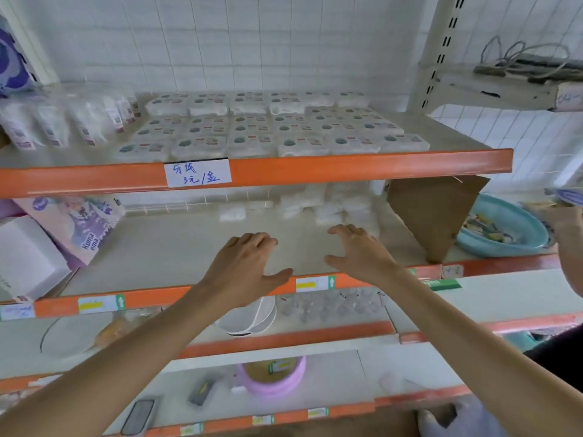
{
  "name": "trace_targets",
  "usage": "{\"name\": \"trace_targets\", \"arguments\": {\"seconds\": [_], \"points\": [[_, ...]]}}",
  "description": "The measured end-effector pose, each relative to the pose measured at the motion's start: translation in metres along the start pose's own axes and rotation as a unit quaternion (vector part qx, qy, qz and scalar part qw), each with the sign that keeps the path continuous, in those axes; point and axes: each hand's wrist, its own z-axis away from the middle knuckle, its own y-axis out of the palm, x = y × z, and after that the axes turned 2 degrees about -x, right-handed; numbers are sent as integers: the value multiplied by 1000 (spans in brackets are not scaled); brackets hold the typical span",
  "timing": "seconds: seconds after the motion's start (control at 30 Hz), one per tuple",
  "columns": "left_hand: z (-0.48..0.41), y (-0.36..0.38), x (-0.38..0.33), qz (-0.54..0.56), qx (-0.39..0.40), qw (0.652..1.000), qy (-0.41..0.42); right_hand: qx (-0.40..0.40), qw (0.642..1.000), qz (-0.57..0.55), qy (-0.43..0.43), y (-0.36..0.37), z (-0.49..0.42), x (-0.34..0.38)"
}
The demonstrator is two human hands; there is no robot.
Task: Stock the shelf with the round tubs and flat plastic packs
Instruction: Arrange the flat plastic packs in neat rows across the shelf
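Fingers (252,240) of left hand (246,266) and right hand (362,253) are spread, empty, over the cream orange-edged middle shelf (176,247), judged largely unstocked; flat white plastic packs (252,134) are ranked above; round tubs cannot be identified.

I can't tell whether the fingers (252,239) of the left hand (249,263) touch the middle shelf (176,247) or hover over it, and the same goes for the right hand (356,250). The white packs (328,206) at the back of that shelf are a blur, so I can't make out their count or shape. The flat packs (252,134) one level up have labels too smeared to read. A cardboard sheet (438,216) hides part of the blue basin (511,238), and I can't identify what lies in it. A second arm (569,247) is cut off by the right edge.
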Motion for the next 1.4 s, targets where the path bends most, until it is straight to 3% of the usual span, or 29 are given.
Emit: {"name": "trace_targets", "arguments": {"seconds": [0.33,0.5,0.67,0.87,1.03,1.2,1.4], "points": [[-114,126,-39,54,71,996,-11,-12,996,44,81,60,-82,-121],[-165,161,-46,44,56,997,-20,-28,993,75,88,79,-118,-155],[-217,172,-46,60,22,998,-26,-52,993,62,86,103,-139,-172],[-274,173,-67,127,-36,991,24,-148,986,38,64,116,-144,-180],[-313,178,-80,79,2,996,49,-166,981,62,76,120,-147,-184],[-323,182,-89,104,-24,993,48,-187,977,46,94,120,-146,-185],[-308,184,-83,129,-41,990,43,-197,975,-53,84,122,-147,-190]]}}
